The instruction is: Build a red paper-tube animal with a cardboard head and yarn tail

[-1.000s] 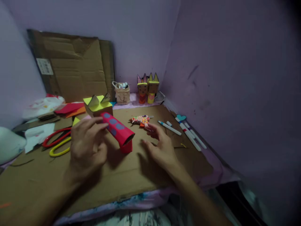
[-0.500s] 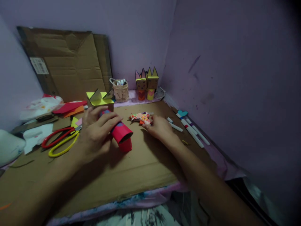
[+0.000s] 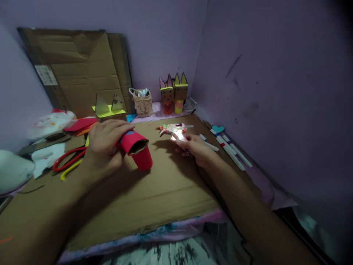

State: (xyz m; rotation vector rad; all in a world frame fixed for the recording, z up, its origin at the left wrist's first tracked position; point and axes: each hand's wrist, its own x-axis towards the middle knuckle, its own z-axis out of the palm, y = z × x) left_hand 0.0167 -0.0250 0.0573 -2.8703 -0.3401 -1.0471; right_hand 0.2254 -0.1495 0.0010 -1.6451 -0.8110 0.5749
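Observation:
My left hand (image 3: 107, 143) is wrapped round a paper craft with a red tube body (image 3: 134, 141). The tube's open end points toward me, and a second red piece (image 3: 143, 160) angles down from it to the cardboard. Just beyond my fingers is a cardboard box head (image 3: 110, 115) with a yellow top and two upright ears; my hand hides where it meets the tube. My right hand (image 3: 195, 147) grips a flower-patterned glue gun (image 3: 173, 129) by its handle. Its nozzle points left, a glue stick pokes out at the back, and a bright light glows near the handle.
Scissors (image 3: 66, 160) and coloured paper (image 3: 79, 124) lie at the left. Several white markers (image 3: 230, 152) and a blue paper heart (image 3: 218, 129) are at the right. Two finished-looking cat figures (image 3: 180, 95) and a small basket (image 3: 143, 103) stand behind. Folded cardboard (image 3: 79, 70) leans on the wall.
My right hand has lifted the glue gun off the cardboard, and its light now shows. My left hand has tilted the red craft, turning its open end more toward me.

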